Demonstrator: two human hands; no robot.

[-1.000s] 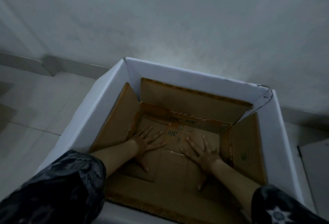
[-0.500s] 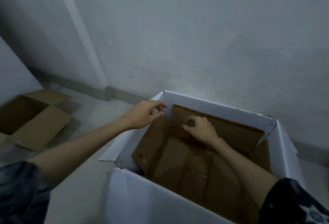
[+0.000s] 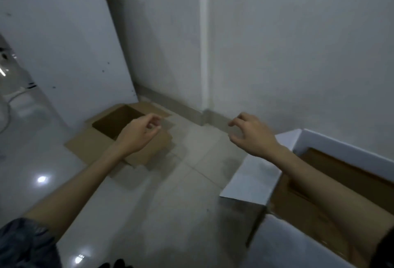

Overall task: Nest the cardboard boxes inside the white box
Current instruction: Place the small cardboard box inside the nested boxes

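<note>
An open brown cardboard box (image 3: 110, 126) lies on the floor at the left, near the wall, its flaps spread out. At the right edge stands the white box (image 3: 332, 146), and a brown cardboard box (image 3: 345, 180) sits inside it. My left hand (image 3: 139, 132) hovers over the floor box with its fingers loosely curled and nothing in them. My right hand (image 3: 250, 133) hangs in the air between the two boxes, fingers apart and empty. A white flap (image 3: 253, 180) of the white box folds outward below my right forearm.
Glossy pale floor tiles (image 3: 160, 199) stretch between the boxes. A white wall with a skirting board (image 3: 181, 107) runs behind. A white panel (image 3: 70, 54) leans at the left, beside a clear rounded object (image 3: 8, 69) at the far left edge.
Both hands have left the white box and swung left. The view has turned left, bringing the floor box near the middle. My right hand let go of the nested cardboard.
</note>
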